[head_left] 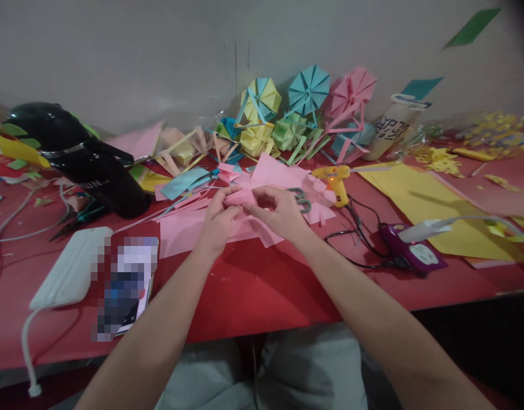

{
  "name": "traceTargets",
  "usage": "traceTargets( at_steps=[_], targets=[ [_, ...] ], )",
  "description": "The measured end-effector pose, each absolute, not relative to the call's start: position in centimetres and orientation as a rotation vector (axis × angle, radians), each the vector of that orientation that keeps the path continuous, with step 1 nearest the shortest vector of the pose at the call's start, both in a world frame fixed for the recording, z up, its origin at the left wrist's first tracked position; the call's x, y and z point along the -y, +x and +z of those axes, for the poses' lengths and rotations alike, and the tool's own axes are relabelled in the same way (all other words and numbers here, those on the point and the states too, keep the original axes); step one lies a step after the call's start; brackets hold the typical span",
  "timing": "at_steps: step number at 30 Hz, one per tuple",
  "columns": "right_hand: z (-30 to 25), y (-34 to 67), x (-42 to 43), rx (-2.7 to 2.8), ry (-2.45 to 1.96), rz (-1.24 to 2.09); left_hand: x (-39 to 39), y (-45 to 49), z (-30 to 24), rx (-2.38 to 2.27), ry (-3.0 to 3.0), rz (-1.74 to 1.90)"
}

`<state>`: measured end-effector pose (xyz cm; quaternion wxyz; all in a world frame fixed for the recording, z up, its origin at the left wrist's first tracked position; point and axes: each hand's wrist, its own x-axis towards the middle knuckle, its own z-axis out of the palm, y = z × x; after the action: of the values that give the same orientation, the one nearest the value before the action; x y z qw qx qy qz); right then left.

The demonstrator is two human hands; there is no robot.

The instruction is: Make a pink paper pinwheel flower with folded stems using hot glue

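Between my two hands is a piece of folded pink paper (240,197), held just above the table. My left hand (219,219) pinches its left side with thumb and fingers. On the other side, the thumb and fingers of my right hand (281,209) close on its right edge. Pink paper sheets (185,230) lie under and around the hands. Scissors with dark green handles (303,200) rest just right of my right hand, partly covered by it. Beyond them lies a yellow hot glue gun (336,181) with a small orange light.
Folded-paper wheels (308,89) in several colours stand against the wall. At left are a black flask (95,165), a white power bank (72,267) and a phone (127,285). A purple power strip (416,250), yellow paper sheets (450,210) and a cup (390,128) are at right.
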<state>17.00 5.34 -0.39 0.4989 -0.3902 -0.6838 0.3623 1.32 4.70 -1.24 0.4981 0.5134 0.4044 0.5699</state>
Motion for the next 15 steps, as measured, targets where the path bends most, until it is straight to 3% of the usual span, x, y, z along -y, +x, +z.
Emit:
traceTargets(
  at_steps=[10,15],
  targets=[
    [-0.1,15.8,-4.5,1.630,-0.954,0.862,-4.1,1.6,0.0,-0.899,0.985,1.381],
    [0.1,16.8,-5.1,1.588,-0.938,1.015,-4.0,1.6,0.3,-0.880,0.970,1.351]
  ],
)
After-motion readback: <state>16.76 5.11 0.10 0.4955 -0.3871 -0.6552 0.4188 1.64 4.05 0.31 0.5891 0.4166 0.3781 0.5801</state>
